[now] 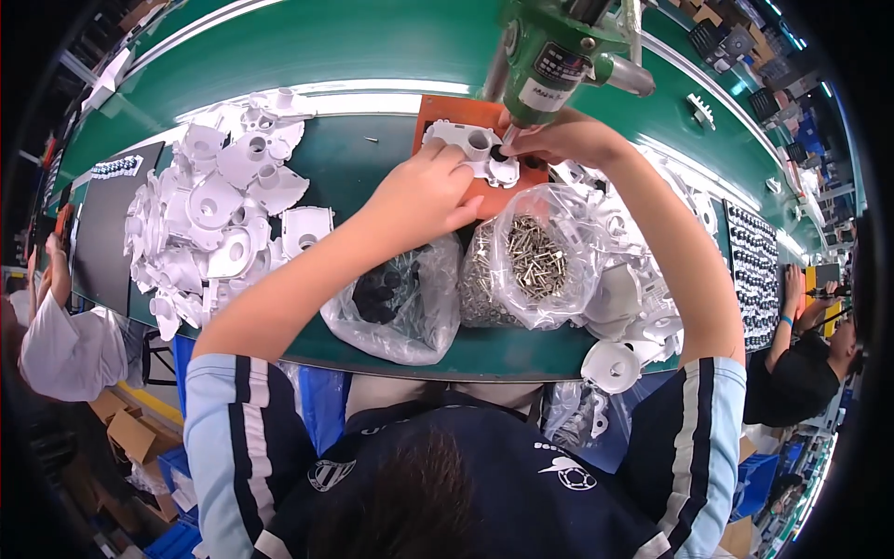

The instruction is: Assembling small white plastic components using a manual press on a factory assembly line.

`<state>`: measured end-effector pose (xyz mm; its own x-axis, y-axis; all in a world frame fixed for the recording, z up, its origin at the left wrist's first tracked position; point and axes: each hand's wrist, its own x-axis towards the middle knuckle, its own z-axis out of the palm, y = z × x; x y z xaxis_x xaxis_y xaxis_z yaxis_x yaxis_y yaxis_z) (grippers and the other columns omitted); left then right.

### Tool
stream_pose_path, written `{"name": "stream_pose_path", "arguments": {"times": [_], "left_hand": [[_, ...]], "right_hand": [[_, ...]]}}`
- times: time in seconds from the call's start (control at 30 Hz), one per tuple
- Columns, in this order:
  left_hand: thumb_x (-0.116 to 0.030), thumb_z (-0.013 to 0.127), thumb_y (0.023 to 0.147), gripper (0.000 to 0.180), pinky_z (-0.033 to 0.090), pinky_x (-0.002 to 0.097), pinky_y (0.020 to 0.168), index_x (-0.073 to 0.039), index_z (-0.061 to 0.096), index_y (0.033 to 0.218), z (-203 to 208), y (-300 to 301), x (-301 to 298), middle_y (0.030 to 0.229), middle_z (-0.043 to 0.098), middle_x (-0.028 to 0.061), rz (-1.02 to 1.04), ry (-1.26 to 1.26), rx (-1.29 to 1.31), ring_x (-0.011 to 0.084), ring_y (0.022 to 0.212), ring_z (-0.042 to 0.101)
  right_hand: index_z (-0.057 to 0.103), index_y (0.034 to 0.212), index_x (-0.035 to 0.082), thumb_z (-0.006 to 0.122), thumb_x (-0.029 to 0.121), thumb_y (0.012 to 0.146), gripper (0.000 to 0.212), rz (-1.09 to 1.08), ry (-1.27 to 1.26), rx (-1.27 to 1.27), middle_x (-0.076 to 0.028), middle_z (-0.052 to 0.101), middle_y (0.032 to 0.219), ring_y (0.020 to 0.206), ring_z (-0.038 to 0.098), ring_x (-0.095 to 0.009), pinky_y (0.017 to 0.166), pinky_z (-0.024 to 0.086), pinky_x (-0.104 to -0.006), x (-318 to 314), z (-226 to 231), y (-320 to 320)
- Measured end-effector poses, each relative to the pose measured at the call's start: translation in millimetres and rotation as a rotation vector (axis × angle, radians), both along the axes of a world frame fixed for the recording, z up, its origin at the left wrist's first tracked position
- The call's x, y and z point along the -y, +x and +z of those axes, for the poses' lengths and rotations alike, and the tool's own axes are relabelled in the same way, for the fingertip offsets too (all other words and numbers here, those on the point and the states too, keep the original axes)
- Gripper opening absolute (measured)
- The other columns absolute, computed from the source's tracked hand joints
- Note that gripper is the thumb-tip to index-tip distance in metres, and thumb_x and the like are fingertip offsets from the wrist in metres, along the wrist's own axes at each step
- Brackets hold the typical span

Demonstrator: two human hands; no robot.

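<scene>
A white plastic housing (454,133) with round openings lies on an orange board (430,110) under a green bench press (549,70). My left hand (424,191) is closed on the housing's near left edge, fingers curled over it. On the right side of the housing sits a black round part (498,152). My right hand (563,140) reaches in beneath the press head, its fingers pinched together just above the black part. What they pinch is too small and partly hidden to name. Nearest my wrists stands an open clear bag of metal screws (535,261).
A clear bag of black parts (382,293) sits left of the screws. White housings are heaped on the left (219,205) and right (619,289). A tray of small parts (752,270) lies far right. People work at both sides. One loose screw (371,140) lies on the green bench.
</scene>
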<state>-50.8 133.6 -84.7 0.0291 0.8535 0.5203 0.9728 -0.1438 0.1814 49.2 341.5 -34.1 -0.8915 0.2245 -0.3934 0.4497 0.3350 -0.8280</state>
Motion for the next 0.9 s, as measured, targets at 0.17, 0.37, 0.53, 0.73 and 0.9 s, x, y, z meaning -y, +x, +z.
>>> {"name": "stream_pose_path", "arguments": {"times": [0.17, 0.37, 0.53, 0.73, 0.9], "left_hand": [[-0.016, 0.062, 0.066, 0.016, 0.051, 0.0335, 0.062, -0.001, 0.06, 0.066, 0, 22, -27, 0.08, 0.055, 0.0128, 0.075, 0.033, -0.027, 0.0265, 0.08, 0.055], [-0.012, 0.059, 0.071, 0.014, 0.051, 0.0359, 0.064, 0.001, 0.057, 0.068, -13, 19, -20, 0.082, 0.055, 0.0119, 0.199, 0.127, -0.004, 0.0279, 0.083, 0.055], [-0.009, 0.056, 0.07, 0.017, 0.053, 0.0342, 0.063, 0.001, 0.058, 0.083, -14, 17, -9, 0.086, 0.054, 0.0143, 0.206, 0.075, -0.033, 0.0289, 0.085, 0.054], [-0.007, 0.055, 0.071, 0.013, 0.053, 0.0343, 0.064, 0.002, 0.057, 0.079, -17, 17, -11, 0.086, 0.053, 0.0143, 0.216, 0.145, -0.007, 0.0299, 0.088, 0.054], [-0.017, 0.057, 0.077, 0.024, 0.047, 0.0431, 0.077, 0.004, 0.055, 0.089, 9, 3, -30, 0.101, 0.055, 0.0196, 0.21, -0.13, 0.336, 0.0363, 0.097, 0.053]], "right_hand": [[0.061, 0.096, 0.006, 0.06, 0.018, 0.082, 0.018, 0.188, 0.558, -0.777, -0.002, 0.058, 0.075, 0.061, 0.052, -0.007, 0.05, 0.042, -0.0231, -124, 0, 4], [0.055, 0.089, 0.005, 0.06, 0.022, 0.081, 0.019, 0.3, 0.402, -0.581, -0.005, 0.057, 0.072, 0.06, 0.055, -0.015, 0.056, 0.045, -0.0276, -67, 80, 8], [0.052, 0.068, 0.008, 0.065, 0.028, 0.077, 0.026, 0.626, 0.761, -0.34, -0.004, 0.051, 0.055, 0.049, 0.052, -0.02, 0.054, 0.043, -0.0313, 37, 113, 104], [0.052, 0.056, 0.009, 0.067, 0.032, 0.075, 0.033, 0.556, 1.047, -0.271, -0.005, 0.048, 0.046, 0.043, 0.051, -0.024, 0.047, 0.036, -0.0349, 107, 97, 107], [0.056, 0.098, -0.002, 0.041, 0.045, 0.092, 0.05, 0.314, -0.164, -0.777, -0.006, 0.059, 0.07, 0.051, 0.053, -0.014, 0.056, 0.044, -0.025, 12, 140, 96]]}}
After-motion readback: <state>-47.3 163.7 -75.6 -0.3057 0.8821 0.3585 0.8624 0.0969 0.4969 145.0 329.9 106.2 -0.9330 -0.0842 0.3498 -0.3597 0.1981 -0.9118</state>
